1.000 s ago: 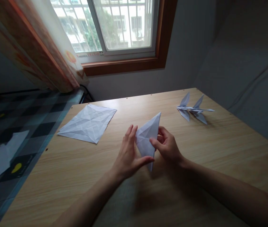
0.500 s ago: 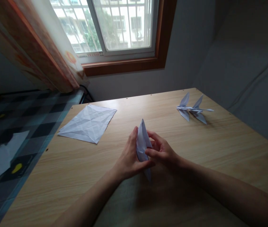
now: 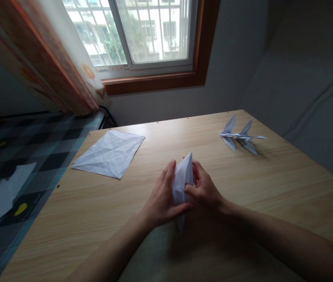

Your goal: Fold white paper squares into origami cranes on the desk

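A piece of folded white paper [image 3: 180, 181] stands between my two hands above the table, its pointed tip up and leaning right. My left hand [image 3: 162, 196] grips its left side, with the thumb across the lower part. On the other side, my right hand [image 3: 203, 186] pinches the right edge, thumb on the near face and fingers partly hidden behind. Below my left thumb another pointed end of the paper hangs down.
A creased sheet of paper [image 3: 111, 152] lies flat on the wooden table [image 3: 95, 219] at the left. Folded paper pieces with pointed leaves [image 3: 239, 136] rest at the back right. Beyond the left edge, white paper [image 3: 1, 196] lies on a checked cloth [image 3: 37, 137].
The folded paper's upper tip has swung to the right and its lower point slightly left. More of its broad face shows. Both hands stay on it, shifted slightly.
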A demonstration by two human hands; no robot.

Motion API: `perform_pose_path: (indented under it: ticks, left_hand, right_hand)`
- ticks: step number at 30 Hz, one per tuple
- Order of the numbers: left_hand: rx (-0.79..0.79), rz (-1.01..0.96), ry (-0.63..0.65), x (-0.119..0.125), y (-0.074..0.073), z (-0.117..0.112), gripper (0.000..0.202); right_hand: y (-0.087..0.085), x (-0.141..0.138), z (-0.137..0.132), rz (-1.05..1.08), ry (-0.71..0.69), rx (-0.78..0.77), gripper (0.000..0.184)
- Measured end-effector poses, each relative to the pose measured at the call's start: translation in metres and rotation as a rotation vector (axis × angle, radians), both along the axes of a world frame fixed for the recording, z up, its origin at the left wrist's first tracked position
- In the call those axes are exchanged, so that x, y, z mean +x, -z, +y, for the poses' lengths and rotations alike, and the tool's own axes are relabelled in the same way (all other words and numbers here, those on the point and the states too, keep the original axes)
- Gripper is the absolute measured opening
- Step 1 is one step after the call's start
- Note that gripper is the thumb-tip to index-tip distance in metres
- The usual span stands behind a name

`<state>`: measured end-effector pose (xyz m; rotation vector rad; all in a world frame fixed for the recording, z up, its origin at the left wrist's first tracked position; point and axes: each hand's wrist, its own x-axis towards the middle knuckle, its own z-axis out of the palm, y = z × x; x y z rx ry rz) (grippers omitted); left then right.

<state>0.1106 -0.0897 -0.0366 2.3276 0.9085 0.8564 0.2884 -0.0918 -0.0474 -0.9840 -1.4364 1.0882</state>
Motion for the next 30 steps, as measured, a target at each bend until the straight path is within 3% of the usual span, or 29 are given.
perform_pose_path:
  ticks: [7,14,18,23,26,30]
  left_hand:
    - [0.083,0.04,0.065,0.002,0.001,0.0,0.117]
    - [0.156,0.043,0.049,0.0,0.002,0.0,0.105]
    - [0.088,-0.054,0.022,-0.004,0.003,0.006,0.094]
    - [0.03,-0.165,-0.065,-0.012,0.006,0.019,0.069]
    - [0.108,-0.035,-0.083,-0.02,0.005,0.025,0.063]
    - [0.302,0.265,0.006,-0.032,0.002,0.032,0.068]
  right_hand:
    - [-0.002,0.001,-0.003,-0.295,0.163,-0.02,0.075]
    - [-0.005,-0.001,-0.003,-0.321,0.227,0.036,0.064]
    - [-0.006,0.001,0.004,-0.329,0.308,0.151,0.049]
    - [-0.005,0.015,0.015,-0.339,0.172,0.304,0.035]
    - [-0.001,0.027,0.023,-0.41,0.072,0.394,0.032]
    - [0.005,0.041,0.032,-0.608,0.0,0.551,0.032]
